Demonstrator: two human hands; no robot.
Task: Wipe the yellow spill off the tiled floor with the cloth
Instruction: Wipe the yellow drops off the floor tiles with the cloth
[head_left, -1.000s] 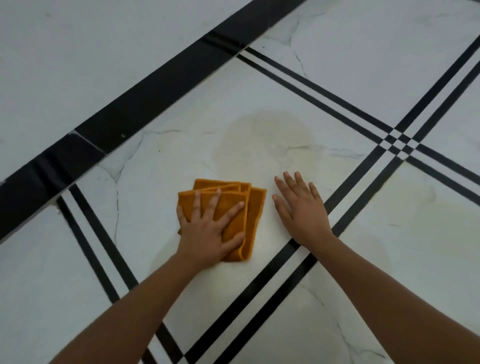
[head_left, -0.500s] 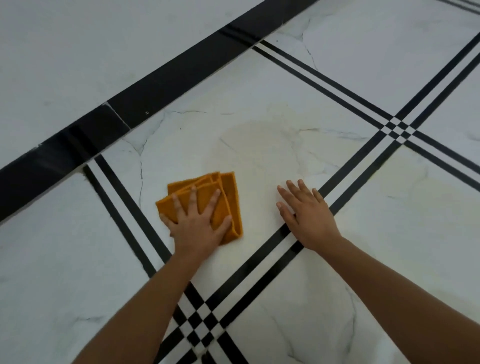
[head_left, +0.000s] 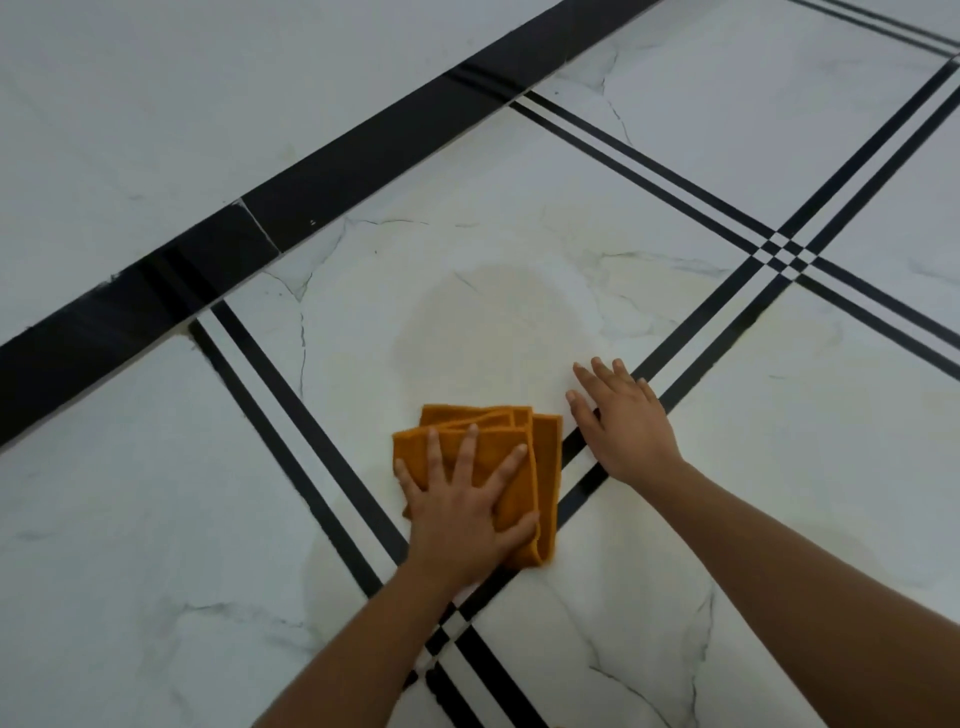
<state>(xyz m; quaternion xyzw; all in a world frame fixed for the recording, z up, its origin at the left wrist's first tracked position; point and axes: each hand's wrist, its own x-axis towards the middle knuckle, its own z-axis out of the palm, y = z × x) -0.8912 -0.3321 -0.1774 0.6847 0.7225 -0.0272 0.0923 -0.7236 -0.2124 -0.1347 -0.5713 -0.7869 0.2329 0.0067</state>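
Note:
A folded orange cloth (head_left: 540, 457) lies flat on the white marble floor. My left hand (head_left: 462, 514) presses down on it with fingers spread, covering its near left part. A pale yellow spill (head_left: 488, 322) spreads over the tile just beyond the cloth, with fainter yellowish film around it. To the right of the cloth, my right hand (head_left: 623, 421) rests flat on the floor, fingers apart, holding nothing. It lies partly over a black double stripe.
The floor is white marble tile crossed by black double stripes (head_left: 691, 171). A wide black band (head_left: 322, 176) runs diagonally from lower left to upper right at the far side. A stripe crossing (head_left: 452, 623) lies under my left wrist.
My left hand has slid the cloth to the right and nearer to me, over the black stripes. The right hand stays planted on the floor. The view has shifted.

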